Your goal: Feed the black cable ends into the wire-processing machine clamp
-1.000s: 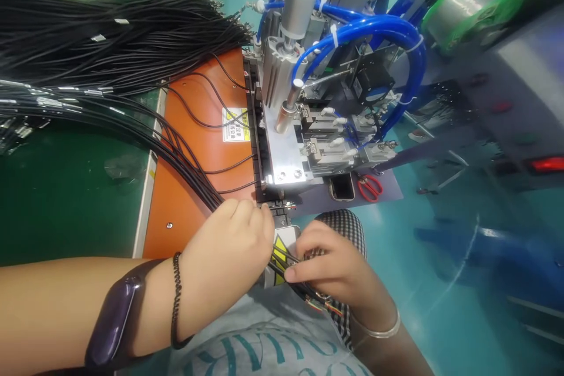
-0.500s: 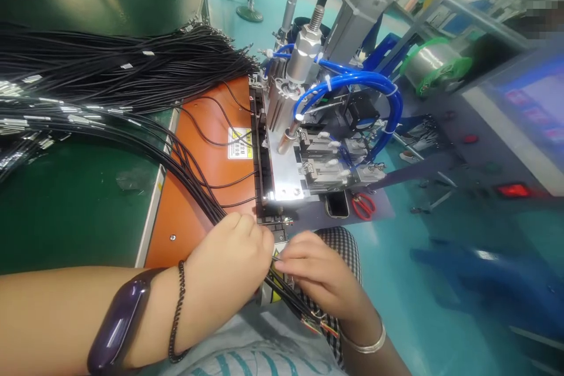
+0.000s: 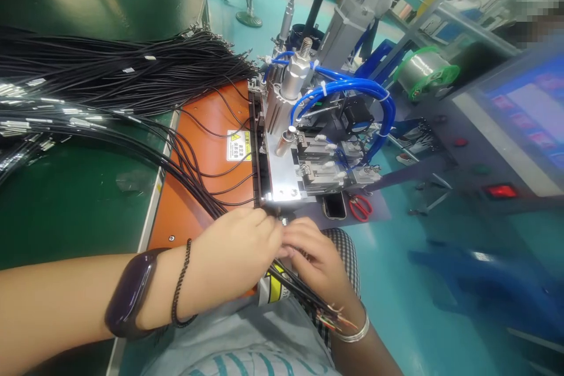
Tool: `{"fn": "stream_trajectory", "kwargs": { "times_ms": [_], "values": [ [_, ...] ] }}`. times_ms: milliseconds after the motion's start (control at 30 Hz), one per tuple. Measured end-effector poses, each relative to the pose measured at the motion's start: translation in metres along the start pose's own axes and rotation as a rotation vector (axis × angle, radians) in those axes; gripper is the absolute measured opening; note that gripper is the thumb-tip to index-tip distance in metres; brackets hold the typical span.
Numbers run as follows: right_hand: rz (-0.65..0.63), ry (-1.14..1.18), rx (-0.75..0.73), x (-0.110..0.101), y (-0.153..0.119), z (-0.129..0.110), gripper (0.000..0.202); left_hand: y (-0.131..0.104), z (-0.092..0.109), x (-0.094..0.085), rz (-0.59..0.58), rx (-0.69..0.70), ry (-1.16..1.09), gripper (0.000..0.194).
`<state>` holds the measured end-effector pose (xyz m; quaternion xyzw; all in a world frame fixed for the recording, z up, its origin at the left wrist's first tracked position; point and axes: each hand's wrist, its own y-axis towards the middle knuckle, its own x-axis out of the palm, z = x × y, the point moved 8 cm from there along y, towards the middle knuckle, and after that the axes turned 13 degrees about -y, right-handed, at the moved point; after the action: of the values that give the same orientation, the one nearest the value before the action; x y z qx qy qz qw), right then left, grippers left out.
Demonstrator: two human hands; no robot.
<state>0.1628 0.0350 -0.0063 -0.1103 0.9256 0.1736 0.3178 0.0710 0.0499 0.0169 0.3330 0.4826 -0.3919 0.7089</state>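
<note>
My left hand is closed round a bundle of thin black cables, which runs from the bench on the left across the orange plate. Below the hand the cables' stripped ends, with coloured wires, stick out toward my lap. My right hand meets the left fingertips just in front of the machine's metal block. Its fingers are pinched together; what lies between them is hidden. Several single cables lead over the plate into the dark slotted edge of the machine.
A large heap of black cables lies on the green bench. Blue air hoses loop above the machine. Beside it are a phone and red-handled pliers. A wire spool and a control panel stand right.
My right hand has moved up a little to the left fingertips, close to the machine's front edge. The left hand has shifted slightly right and up, still round the cables.
</note>
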Motion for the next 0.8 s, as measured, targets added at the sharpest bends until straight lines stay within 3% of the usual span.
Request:
{"fn": "stream_trajectory", "kwargs": {
  "times_ms": [67,200,433,567,733,800],
  "values": [
    [0.014,-0.015,-0.013,0.0,0.0,-0.001,0.025,0.001,0.002,-0.001,0.032,0.039,-0.058,0.018],
    [0.106,-0.068,-0.043,0.001,-0.003,0.0,0.026,0.001,-0.006,0.001,0.018,-0.042,-0.167,0.016],
    [0.37,-0.221,0.144,-0.011,-0.011,0.012,0.016,-0.001,-0.018,0.008,-0.045,-0.158,-0.231,0.014],
    [0.411,-0.316,0.094,-0.02,-0.009,0.004,0.016,-0.001,-0.02,0.001,0.039,-0.181,-0.188,0.012],
    [0.482,-0.174,0.194,-0.025,-0.018,0.004,0.018,-0.002,-0.017,-0.011,0.176,-0.135,-0.113,0.017],
    [0.414,-0.118,0.161,-0.019,-0.017,-0.003,0.018,-0.003,-0.015,-0.016,0.231,-0.096,-0.094,0.018]
  ]
}}
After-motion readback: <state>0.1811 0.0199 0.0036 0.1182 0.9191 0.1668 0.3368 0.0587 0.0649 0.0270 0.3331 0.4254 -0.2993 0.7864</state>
